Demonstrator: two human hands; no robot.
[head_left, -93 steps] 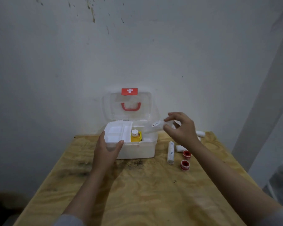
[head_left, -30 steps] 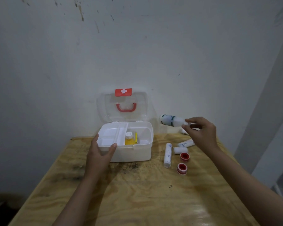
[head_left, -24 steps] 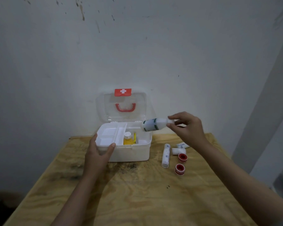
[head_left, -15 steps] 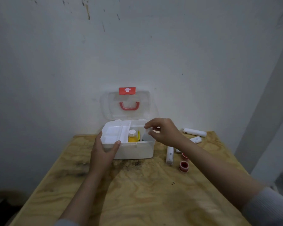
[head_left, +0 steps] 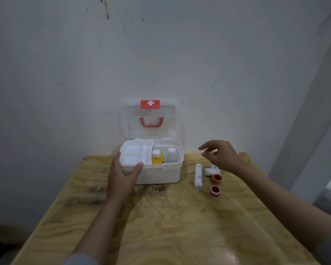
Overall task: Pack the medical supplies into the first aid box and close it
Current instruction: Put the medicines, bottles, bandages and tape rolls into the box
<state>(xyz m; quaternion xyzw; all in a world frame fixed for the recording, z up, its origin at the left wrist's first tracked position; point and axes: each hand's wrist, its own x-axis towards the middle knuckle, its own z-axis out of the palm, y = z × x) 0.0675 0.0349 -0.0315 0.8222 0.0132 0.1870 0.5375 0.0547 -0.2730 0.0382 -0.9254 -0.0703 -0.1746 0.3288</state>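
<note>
Bench [head_left: 161, 226]: pale plywood with dark stains in front of the box; I see it set against a white wall.
Left hand [head_left: 122, 176]: my left hand grips the front left corner of the first aid box, thumb over the rim by the tray, fingers [head_left: 116, 161] wrapped round the left side wall.
First aid box [head_left: 157, 175]: white base at the back of the bench, touching my left hand.
Lid [head_left: 147, 119]: clear, raised upright, red handle and red cross latch facing me.
Tray [head_left: 136, 153]: white divided insert in the left half of the box; I can see nothing in it.
Yellow bottle [head_left: 156, 157]: upright in the right half of the box, white cap, just beside the tray.
Clear bottle [head_left: 171, 155]: upright to the right of the yellow one, white cap, inside the box and apart from both hands.
Long bandage roll [head_left: 198, 176]: lying on the bench to the right of the box.
Short bandage rolls [head_left: 211, 170]: two on the bench, just below my right hand, one partly hidden by it.
Tape rolls [head_left: 215, 191]: two red-cored rolls on the bench near the bandages.
Right hand [head_left: 222, 155]: hovering above the bandage rolls, well clear of the box; fingers [head_left: 205, 147] loosely spread and holding nothing.
</note>
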